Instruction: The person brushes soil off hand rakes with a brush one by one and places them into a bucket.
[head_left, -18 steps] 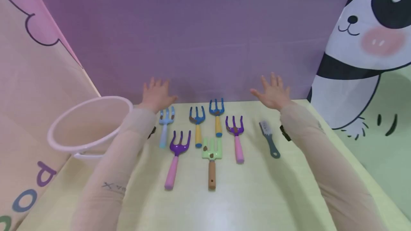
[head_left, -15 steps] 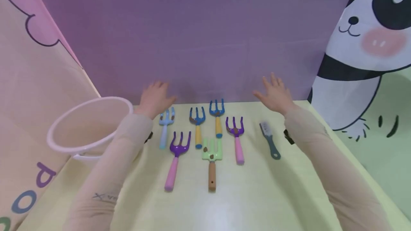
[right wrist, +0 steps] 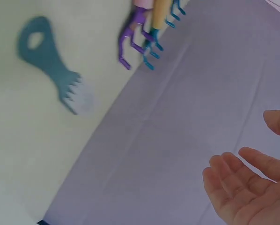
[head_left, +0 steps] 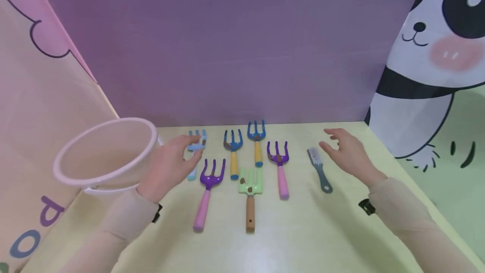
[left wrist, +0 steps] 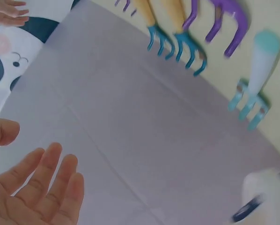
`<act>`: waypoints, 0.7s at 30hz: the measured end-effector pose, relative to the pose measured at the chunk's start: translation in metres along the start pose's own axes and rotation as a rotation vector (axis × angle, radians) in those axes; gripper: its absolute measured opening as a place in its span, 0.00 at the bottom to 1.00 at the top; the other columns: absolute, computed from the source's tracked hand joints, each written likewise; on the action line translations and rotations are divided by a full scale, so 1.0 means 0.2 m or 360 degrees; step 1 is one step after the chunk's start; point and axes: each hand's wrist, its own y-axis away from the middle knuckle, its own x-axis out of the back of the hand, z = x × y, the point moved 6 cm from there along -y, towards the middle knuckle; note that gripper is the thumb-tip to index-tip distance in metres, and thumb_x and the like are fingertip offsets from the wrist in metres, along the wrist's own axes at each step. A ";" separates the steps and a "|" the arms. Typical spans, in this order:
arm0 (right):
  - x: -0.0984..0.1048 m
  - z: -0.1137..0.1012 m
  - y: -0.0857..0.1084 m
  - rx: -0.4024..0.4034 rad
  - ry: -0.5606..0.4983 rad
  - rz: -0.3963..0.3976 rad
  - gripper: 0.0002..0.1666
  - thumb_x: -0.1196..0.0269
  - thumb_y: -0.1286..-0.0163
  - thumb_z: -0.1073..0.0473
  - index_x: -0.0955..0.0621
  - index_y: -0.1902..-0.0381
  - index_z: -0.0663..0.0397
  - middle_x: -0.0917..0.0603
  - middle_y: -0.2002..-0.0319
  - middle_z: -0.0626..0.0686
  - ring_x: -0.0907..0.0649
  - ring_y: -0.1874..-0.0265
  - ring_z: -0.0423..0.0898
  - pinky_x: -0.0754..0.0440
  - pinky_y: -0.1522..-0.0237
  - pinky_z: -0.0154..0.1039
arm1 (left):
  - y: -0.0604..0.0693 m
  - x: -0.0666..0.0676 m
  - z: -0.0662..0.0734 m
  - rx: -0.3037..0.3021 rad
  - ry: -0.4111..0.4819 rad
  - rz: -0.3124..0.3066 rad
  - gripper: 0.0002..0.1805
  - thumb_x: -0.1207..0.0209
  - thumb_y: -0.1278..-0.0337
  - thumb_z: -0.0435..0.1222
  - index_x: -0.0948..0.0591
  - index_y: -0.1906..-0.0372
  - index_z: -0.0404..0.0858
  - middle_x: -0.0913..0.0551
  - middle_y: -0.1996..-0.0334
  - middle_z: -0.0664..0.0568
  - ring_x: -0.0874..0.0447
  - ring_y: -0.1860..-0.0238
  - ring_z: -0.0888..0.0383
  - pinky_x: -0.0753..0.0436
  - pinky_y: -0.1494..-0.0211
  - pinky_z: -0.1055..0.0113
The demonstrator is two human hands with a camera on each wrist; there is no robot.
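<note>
Status: no tool in hand; handling looks not started AFAICT, all of it left. Light-blue 3-tine hand fork, glossy [head_left: 196, 147], is on pale wood-look table [head_left: 295, 235], partly behind L hand in head view. Also on table: two blue-headed forks w/ yellow handles [head_left: 233, 155], two purple-headed forks w/ pink handles [head_left: 208, 182], one light-green fork w/ brown handle [head_left: 250, 193]. Brown patches on several. Grey-blue plastic-look brush w/ pale bristles [head_left: 320, 174] at R end of row. Round pale-pink plastic-look basket [head_left: 153, 133] far L; nothing seen in its visible part.

Pose: left hand [head_left: 170, 165] above table between basket & forks, fingers loosely bent, thumb apart, empty. Right hand [head_left: 350, 157] just beyond brush on R side, same relaxed shape, empty. Forearms angle in from lower corners. No contact w/ tools per wrist cams.
</note>
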 end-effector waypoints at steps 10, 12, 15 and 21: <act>-0.11 0.17 0.13 -0.0025 0.0072 -0.0065 0.26 0.45 0.34 0.55 0.28 0.45 0.69 0.24 0.50 0.70 0.21 0.57 0.64 0.22 0.59 0.57 | 0.18 -0.14 -0.04 0.0023 0.0020 -0.0054 0.18 0.42 0.46 0.42 0.21 0.50 0.40 0.16 0.56 0.49 0.18 0.55 0.50 0.19 0.55 0.56; -0.12 0.19 0.13 -0.0037 0.0082 -0.0083 0.25 0.45 0.34 0.56 0.27 0.46 0.70 0.23 0.51 0.70 0.21 0.57 0.64 0.23 0.59 0.57 | 0.18 -0.16 -0.04 0.0039 0.0021 -0.0100 0.18 0.42 0.46 0.43 0.21 0.50 0.41 0.17 0.55 0.49 0.18 0.54 0.50 0.19 0.53 0.56; -0.15 0.23 0.12 -0.0054 0.0076 -0.0118 0.24 0.44 0.34 0.56 0.27 0.47 0.71 0.22 0.52 0.69 0.21 0.57 0.63 0.23 0.59 0.56 | 0.18 -0.20 -0.03 0.0041 0.0011 -0.0138 0.18 0.42 0.46 0.43 0.20 0.50 0.41 0.17 0.54 0.49 0.17 0.56 0.51 0.18 0.55 0.58; -0.24 0.32 0.06 -0.0112 0.0059 -0.0339 0.26 0.44 0.36 0.55 0.27 0.48 0.73 0.20 0.55 0.69 0.19 0.60 0.61 0.22 0.58 0.54 | 0.20 -0.26 -0.03 0.0055 0.0038 -0.0224 0.18 0.41 0.47 0.41 0.20 0.51 0.40 0.16 0.57 0.49 0.17 0.58 0.52 0.18 0.56 0.60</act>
